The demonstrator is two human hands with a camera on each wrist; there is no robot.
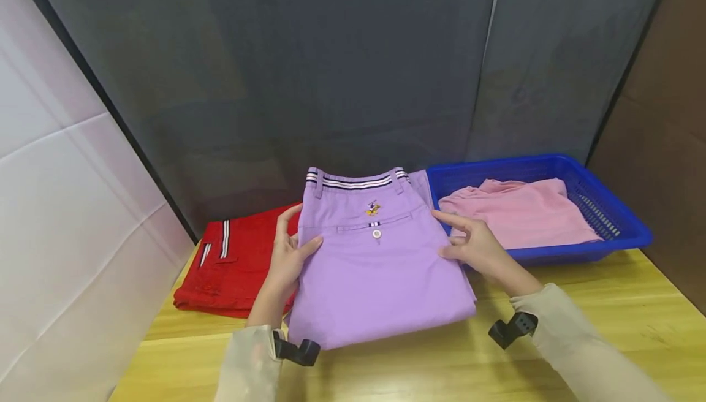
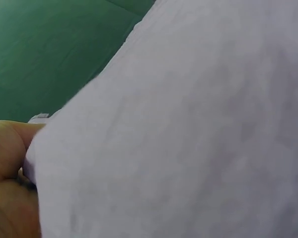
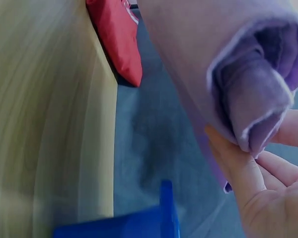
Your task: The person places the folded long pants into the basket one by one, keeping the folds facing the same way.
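Both hands are on the folded purple shorts (image 1: 380,267), which lie flat in the middle of the wooden surface (image 1: 579,328), waistband away from the person. The left hand (image 1: 289,255) grips the left edge, thumb over the top of the cloth and fingers (image 1: 288,218) curled behind the fold; the left wrist view is filled with pale purple cloth, with the thumb pressed against its edge. The right hand (image 1: 477,246) holds the right edge, its fingers (image 1: 449,219) stretched along the side and thumb on top; up close in the right wrist view the fingers (image 3: 238,168) pinch the layered folded edge of the shorts (image 3: 258,84). Red shorts (image 1: 234,261) with striped trim lie folded just beside the purple pair on the left, touching or slightly under them. On the right stands a blue basket (image 1: 623,218), close against the purple shorts, with a pink garment (image 1: 524,212) lying in it. A grey backdrop (image 1: 331,71) hangs behind.
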